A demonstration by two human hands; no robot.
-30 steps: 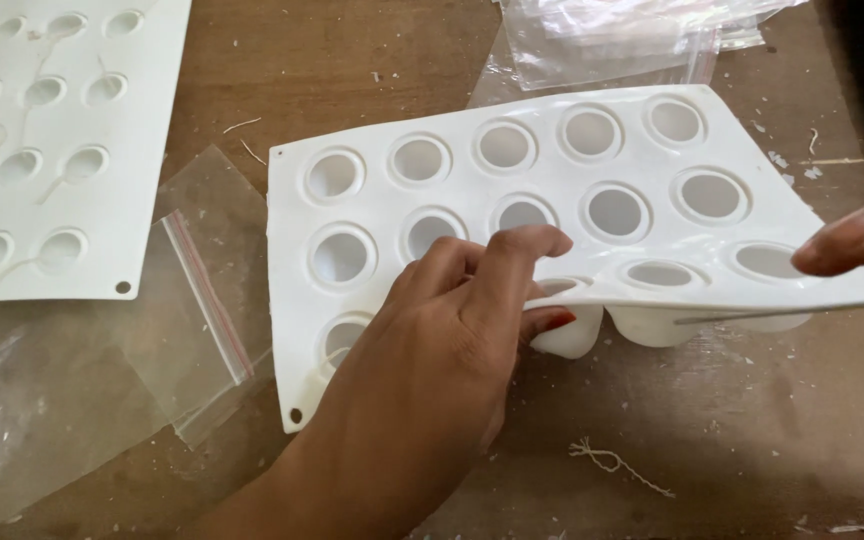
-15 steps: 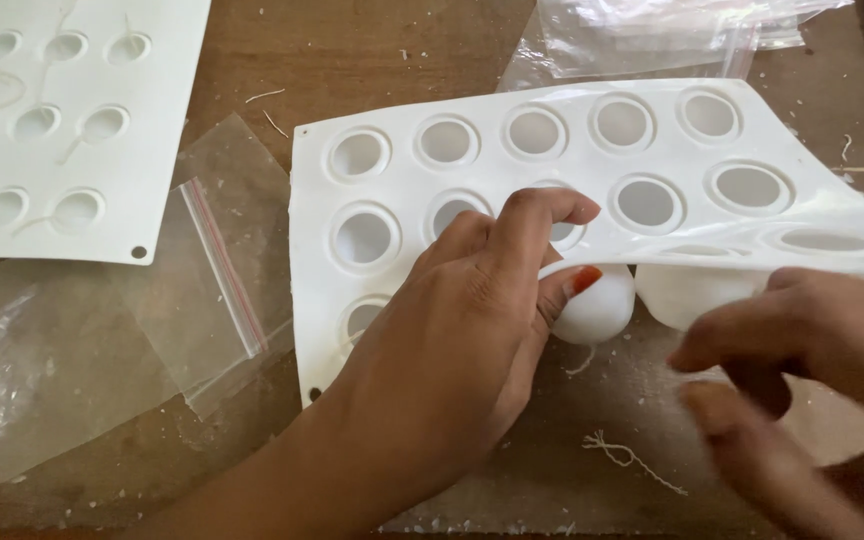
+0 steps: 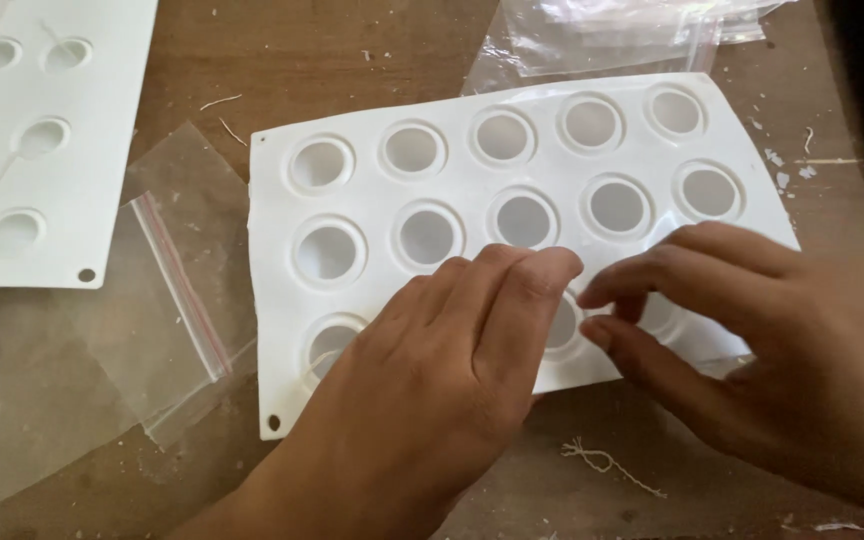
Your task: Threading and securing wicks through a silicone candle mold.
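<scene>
1. The left hand (image 3: 432, 380) lies on the front row of the white mould (image 3: 472, 190). Its fingers (image 3: 537, 275) are bent and rest on top of the soft sheet. I cannot tell if they pinch anything under them.
2. The right hand (image 3: 782, 340) comes in from the other side. Its fingers and thumb are spread a little, with a gap between them. They touch the mould but hold nothing.
3. Both hands meet at one round cup (image 3: 562, 325) in the front row. The fingers hide most of it.
4. The mould lies flat on the wooden table (image 3: 352, 60), in the middle. It has three rows of round cups. The cups that show look empty.
5. It looks like the hands are working on that one front cup.
6. Any move from here calls for soft, slow fingers, since the sheet looks bendy and thin.
7. A bit of string (image 3: 607, 465) lies on the table just in front of the hands.
8. A clear bag with a red strip (image 3: 172, 290) lies to the left, touching the mould's edge.
9. A second white mould (image 3: 52, 150) sits farther left. More clear bags (image 3: 612, 30) lie at the back.
</scene>
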